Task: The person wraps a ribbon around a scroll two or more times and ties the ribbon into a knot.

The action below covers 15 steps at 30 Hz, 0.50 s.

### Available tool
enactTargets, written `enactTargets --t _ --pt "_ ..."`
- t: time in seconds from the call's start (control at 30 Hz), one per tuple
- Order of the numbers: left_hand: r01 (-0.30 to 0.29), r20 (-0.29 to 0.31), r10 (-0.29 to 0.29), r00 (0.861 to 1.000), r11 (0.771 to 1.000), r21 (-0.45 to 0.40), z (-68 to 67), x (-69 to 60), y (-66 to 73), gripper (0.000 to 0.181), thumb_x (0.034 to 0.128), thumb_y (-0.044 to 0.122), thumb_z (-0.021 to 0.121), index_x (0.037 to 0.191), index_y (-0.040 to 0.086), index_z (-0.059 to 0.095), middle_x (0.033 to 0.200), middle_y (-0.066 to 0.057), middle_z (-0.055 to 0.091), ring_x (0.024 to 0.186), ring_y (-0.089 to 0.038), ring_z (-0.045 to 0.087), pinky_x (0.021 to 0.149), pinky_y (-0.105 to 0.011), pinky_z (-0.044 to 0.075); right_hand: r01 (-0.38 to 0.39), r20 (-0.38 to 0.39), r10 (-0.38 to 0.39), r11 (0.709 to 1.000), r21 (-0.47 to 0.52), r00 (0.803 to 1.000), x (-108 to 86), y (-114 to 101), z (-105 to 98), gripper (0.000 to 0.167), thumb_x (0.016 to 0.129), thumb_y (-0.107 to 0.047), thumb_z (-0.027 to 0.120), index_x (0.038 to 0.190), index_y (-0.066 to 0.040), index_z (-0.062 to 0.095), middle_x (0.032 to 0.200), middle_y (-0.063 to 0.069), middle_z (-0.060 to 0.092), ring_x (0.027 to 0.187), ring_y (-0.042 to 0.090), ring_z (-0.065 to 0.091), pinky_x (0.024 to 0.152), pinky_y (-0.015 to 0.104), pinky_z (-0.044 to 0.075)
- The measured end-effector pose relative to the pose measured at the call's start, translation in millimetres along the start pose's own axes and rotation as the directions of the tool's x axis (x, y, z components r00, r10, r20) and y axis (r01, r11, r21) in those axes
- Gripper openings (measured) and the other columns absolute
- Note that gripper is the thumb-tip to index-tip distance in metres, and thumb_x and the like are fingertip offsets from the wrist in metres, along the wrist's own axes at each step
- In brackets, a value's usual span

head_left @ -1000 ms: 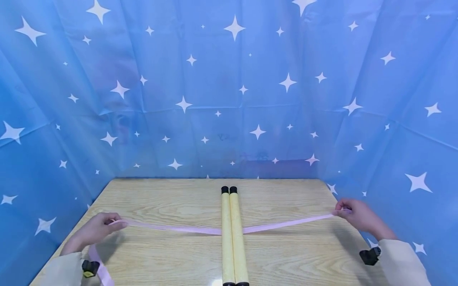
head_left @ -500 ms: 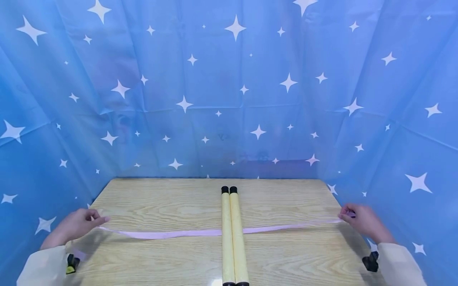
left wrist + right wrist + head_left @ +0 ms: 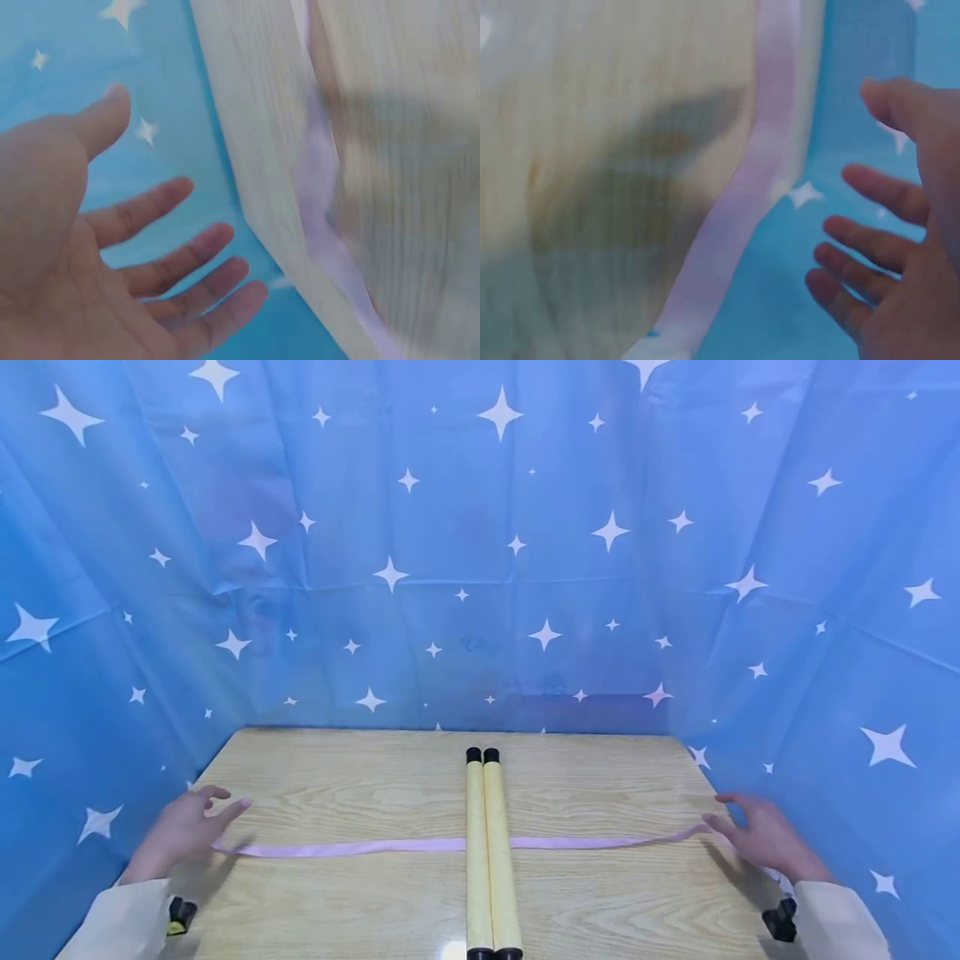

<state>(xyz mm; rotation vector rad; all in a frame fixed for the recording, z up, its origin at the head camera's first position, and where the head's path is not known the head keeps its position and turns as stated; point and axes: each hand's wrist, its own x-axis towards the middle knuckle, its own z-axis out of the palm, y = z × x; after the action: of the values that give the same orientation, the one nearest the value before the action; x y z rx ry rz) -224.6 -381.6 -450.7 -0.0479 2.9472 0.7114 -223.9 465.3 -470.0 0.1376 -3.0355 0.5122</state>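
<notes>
A pink ribbon (image 3: 300, 850) runs across the table and passes beneath two pale yellow rolls (image 3: 492, 860) with black end caps, lying side by side lengthwise. Over the left edge, my left hand (image 3: 180, 835) hovers with spread fingers, near that end of the ribbon and holding nothing. In the left wrist view its fingers (image 3: 214, 240) are apart from the twisted ribbon (image 3: 321, 172). On the right side, my right hand (image 3: 768, 835) is spread above the ribbon's other end. The right wrist view has this hand (image 3: 907, 247) beside the ribbon (image 3: 727, 232), which reaches the table edge.
The wood-grain table (image 3: 360, 793) is enclosed at the back and sides by a blue curtain (image 3: 465, 527) with white stars. A small black device (image 3: 180, 914) sits at the left wrist, another black device (image 3: 780, 920) at the right.
Both hands have let go of the ribbon and spread their fingers. The ribbon, earlier held up taut, has sunk onto the table. The left hand went outward, then slightly back inward.
</notes>
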Motion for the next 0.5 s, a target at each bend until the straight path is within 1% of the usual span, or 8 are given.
enactTargets --t 0.07,0.13,0.23,0.3,0.37,0.4,0.47,0.5 --pt "-0.020 -0.046 0.019 0.999 1.000 -0.011 5.1 -0.3 12.0 0.086 0.1030 0.064 0.043 0.137 -0.014 0.050 0.131 -0.045 0.053 0.117 -0.058 0.055 0.084 -0.061 0.053 -0.024 -0.001 0.024 1.000 0.010 1.000 0.6 -6.8 -2.4 0.076 0.102 -0.056 0.055 0.141 0.009 0.051 0.141 0.040 0.050 0.126 0.062 0.045 0.093 0.072 0.043" --pt "-0.034 -0.080 0.032 0.996 0.999 -0.022 10.6 -1.5 25.0 0.082 0.1032 0.063 0.044 0.132 -0.014 0.054 0.127 -0.043 0.057 0.113 -0.055 0.059 0.083 -0.059 0.053 -0.048 -0.002 0.048 0.999 0.022 0.999 1.6 -14.8 -4.2 0.080 0.102 -0.059 0.053 0.141 0.010 0.050 0.140 0.041 0.050 0.125 0.061 0.047 0.092 0.070 0.045" --pt "-0.030 -0.103 0.025 0.994 0.999 -0.041 22.2 -5.3 44.1 0.076 0.1017 0.064 0.047 0.119 -0.008 0.062 0.112 -0.032 0.067 0.096 -0.041 0.067 0.076 -0.051 0.055 -0.066 -0.013 0.067 0.997 0.042 0.998 4.0 -27.2 -4.8 0.080 0.101 -0.059 0.053 0.137 0.012 0.053 0.131 0.039 0.058 0.116 0.056 0.057 0.088 0.064 0.050" --pt "0.001 -0.089 -0.007 0.996 0.997 -0.073 30.6 -9.4 57.1 0.070 0.1005 0.065 0.049 0.106 -0.003 0.063 0.097 -0.022 0.068 0.082 -0.031 0.064 0.068 -0.043 0.051 -0.087 -0.002 0.088 0.995 0.054 0.996 6.0 -35.7 -3.7 0.078 0.101 -0.059 0.053 0.133 0.013 0.055 0.121 0.035 0.064 0.107 0.049 0.064 0.083 0.058 0.053" --pt "0.029 -0.075 -0.037 0.997 0.994 -0.103 41.0 -13.9 68.2 0.064 0.0993 0.066 0.051 0.093 0.003 0.061 0.082 -0.012 0.063 0.070 -0.022 0.057 0.061 -0.036 0.044 -0.105 0.021 0.104 0.993 0.053 0.994 8.4 -43.5 -2.3 0.077 0.101 -0.059 0.052 0.127 0.013 0.058 0.112 0.030 0.069 0.098 0.041 0.067 0.078 0.052 0.055" --pt "0.048 -0.061 -0.055 0.997 0.992 -0.120 46.5 -15.7 73.2 0.063 0.0988 0.067 0.051 0.087 0.006 0.058 0.075 -0.007 0.059 0.066 -0.020 0.053 0.059 -0.034 0.041 -0.113 0.038 0.111 0.992 0.050 0.993 9.3 -47.0 -1.0 0.076 0.101 -0.060 0.052 0.125 0.012 0.060 0.108 0.026 0.070 0.094 0.036 0.068 0.076 0.050 0.055" --pt "0.075 -0.032 -0.081 0.996 0.986 -0.152 57.2 -18.3 82.8 0.060 0.0980 0.067 0.053 0.078 0.010 0.053 0.066 -0.003 0.051 0.059 -0.019 0.046 0.056 -0.033 0.037 -0.142 0.081 0.138 0.989 0.051 0.987 10.0 -54.3 1.6 0.075 0.101 -0.063 0.051 0.119 0.009 0.062 0.102 0.019 0.072 0.088 0.029 0.068 0.071 0.044 0.054" --pt "0.079 -0.023 -0.084 0.996 0.984 -0.160 62.5 -18.8 86.9 0.061 0.0977 0.067 0.053 0.073 0.011 0.050 0.062 -0.001 0.047 0.056 -0.017 0.043 0.054 -0.032 0.036 -0.147 0.094 0.142 0.988 0.047 0.985 10.1 -57.5 3.5 0.073 0.100 -0.063 0.051 0.115 0.007 0.064 0.099 0.016 0.072 0.085 0.025 0.067 0.069 0.041 0.053"
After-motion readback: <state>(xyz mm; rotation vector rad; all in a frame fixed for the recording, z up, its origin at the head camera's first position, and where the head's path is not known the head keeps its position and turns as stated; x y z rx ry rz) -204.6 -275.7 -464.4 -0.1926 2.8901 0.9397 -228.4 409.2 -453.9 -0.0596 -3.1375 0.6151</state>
